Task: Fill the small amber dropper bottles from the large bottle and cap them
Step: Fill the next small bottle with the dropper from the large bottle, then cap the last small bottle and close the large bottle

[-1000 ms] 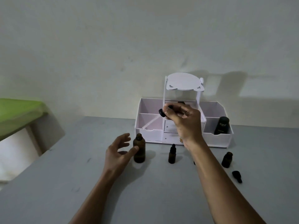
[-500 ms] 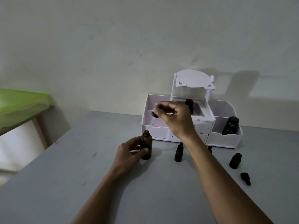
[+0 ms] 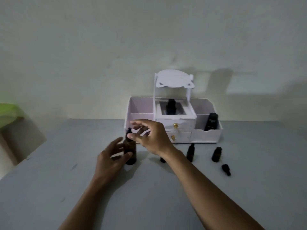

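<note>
pale wall at the back, and a grey tabletop (image 3: pixel 49 180) in front of it. a white box with little drawers (image 3: pixel 206 136) sits at the far side of the tabletop, by the wall. a dark bottle (image 3: pixel 171 107) stands in its top middle part, and a black bottle (image 3: pixel 211 122) stands in its right part.

the big brown bottle (image 3: pixel 131 152) stands up straight on the tabletop, in front of the left end of the white box. a black dropper top (image 3: pixel 128 132) sits on its neck.

the left hand (image 3: pixel 111 157) has its grip on the big brown bottle: the thumb lies across the front and the fingers reach round the left side. it looks blurry.

the right hand (image 3: pixel 150 138) is above the bottle with fingers spread and its grip open, holding nothing. its thumb tip is right by the black dropper top; i cannot tell if they touch.

a capped small bottle (image 3: pixel 190 152) and an uncapped small bottle (image 3: pixel 216 154) stand to the right. a loose dropper cap (image 3: pixel 226 169) lies near them. another small dark bottle (image 3: pixel 163 159) peeks out from behind the right wrist.

something green (image 3: pixel 8 113) shows at the far left.
</note>
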Motion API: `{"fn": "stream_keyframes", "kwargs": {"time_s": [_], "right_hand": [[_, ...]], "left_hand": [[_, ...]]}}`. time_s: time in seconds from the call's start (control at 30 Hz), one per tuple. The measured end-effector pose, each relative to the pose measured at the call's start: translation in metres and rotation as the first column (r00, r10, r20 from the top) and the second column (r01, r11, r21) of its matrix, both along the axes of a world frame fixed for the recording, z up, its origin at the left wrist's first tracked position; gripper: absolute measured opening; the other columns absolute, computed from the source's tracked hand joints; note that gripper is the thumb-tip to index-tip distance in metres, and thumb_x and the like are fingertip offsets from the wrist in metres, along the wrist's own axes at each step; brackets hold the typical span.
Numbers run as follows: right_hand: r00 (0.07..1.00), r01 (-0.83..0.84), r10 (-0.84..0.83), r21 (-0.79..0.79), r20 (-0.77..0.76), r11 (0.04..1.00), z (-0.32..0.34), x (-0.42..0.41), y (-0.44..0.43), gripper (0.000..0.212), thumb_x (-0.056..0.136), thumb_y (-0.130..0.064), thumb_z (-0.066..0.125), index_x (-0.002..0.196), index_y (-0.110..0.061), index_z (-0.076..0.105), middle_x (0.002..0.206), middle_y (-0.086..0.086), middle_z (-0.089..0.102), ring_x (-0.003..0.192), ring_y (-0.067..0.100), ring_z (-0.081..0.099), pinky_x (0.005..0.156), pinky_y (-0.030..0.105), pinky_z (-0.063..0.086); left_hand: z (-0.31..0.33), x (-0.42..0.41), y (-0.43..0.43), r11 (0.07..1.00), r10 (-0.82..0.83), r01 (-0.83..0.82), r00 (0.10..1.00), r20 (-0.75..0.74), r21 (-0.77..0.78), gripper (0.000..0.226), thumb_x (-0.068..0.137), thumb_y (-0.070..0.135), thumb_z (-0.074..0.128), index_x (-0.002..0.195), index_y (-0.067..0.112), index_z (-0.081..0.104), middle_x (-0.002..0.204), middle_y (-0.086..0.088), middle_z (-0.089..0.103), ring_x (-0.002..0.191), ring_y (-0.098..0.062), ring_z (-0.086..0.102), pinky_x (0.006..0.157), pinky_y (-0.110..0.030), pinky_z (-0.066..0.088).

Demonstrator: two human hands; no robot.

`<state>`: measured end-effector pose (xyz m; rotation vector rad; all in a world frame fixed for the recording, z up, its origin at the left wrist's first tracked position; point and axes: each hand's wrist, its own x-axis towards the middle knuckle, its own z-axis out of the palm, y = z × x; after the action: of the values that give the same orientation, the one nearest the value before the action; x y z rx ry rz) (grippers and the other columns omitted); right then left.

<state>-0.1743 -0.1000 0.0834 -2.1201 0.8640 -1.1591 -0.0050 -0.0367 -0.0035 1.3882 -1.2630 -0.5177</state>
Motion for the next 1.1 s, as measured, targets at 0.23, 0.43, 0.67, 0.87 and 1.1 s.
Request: {"fn": "stream_keyframes", "kwargs": {"time_s": [0.23,0.43,0.67,0.87,1.1], "right_hand": [[0.965,0.211,-0.202,-0.040,0.169,0.977,-0.015,-0.113,0.029,0.021,0.083,-0.015,0.078,0.103,-0.015,0.074,0.090,-0.002,0.072,0.075,0.012,0.065,0.068,0.032,0.054],[0.844,0.526,-0.535,0.130,0.042,0.840,-0.054,-0.226,0.047,0.018,0.079,-0.013,0.081,0.095,-0.019,0.075,0.086,-0.010,0.073,0.076,0.002,0.066,0.063,0.011,0.046],[0.761,0.648,-0.601,0.278,-0.242,0.709,-0.079,-0.258,0.037,0.048,0.071,-0.041,0.085,0.106,-0.028,0.054,0.099,-0.009,0.060,0.086,0.004,0.056,0.074,0.019,0.047],[0.707,0.707,-0.668,0.235,-0.231,0.667,-0.072,-0.258,0.012,0.034,0.077,-0.022,0.081,0.103,-0.022,0.059,0.083,-0.002,0.067,0.078,0.016,0.065,0.066,0.022,0.049],[0.672,0.558,-0.685,0.416,0.282,0.718,-0.044,-0.275,-0.020,0.022,0.068,0.001,0.085,0.080,-0.014,0.074,0.074,0.005,0.073,0.066,0.018,0.067,0.072,0.037,0.062]], "left_hand": [[0.018,-0.032,0.021,0.947,0.272,-0.245,0.956,0.110,-0.209,0.049,0.081,0.011,0.080,0.123,0.029,0.062,0.093,-0.002,0.072,0.081,-0.008,0.066,0.069,-0.007,0.047],[0.023,-0.113,0.034,0.979,0.000,0.027,0.992,0.130,-0.203,0.037,0.079,0.007,0.081,0.099,0.035,0.069,0.078,0.010,0.071,0.074,-0.003,0.066,0.070,-0.004,0.049],[0.013,-0.211,0.012,0.950,-0.311,0.311,0.949,0.056,0.011,0.029,0.084,0.017,0.079,0.104,0.034,0.070,0.089,0.012,0.073,0.082,-0.001,0.070,0.069,-0.011,0.053],[0.001,-0.260,-0.033,0.946,-0.297,0.292,0.955,0.016,0.139,0.055,0.085,0.019,0.078,0.136,0.020,0.059,0.123,0.003,0.067,0.103,-0.007,0.062,0.087,-0.014,0.048],[0.002,-0.281,-0.073,0.957,-0.257,0.249,0.966,0.040,0.147,0.065,0.080,0.024,0.083,0.138,0.010,0.058,0.125,-0.005,0.069,0.099,-0.008,0.061,0.093,-0.019,0.048]]}}
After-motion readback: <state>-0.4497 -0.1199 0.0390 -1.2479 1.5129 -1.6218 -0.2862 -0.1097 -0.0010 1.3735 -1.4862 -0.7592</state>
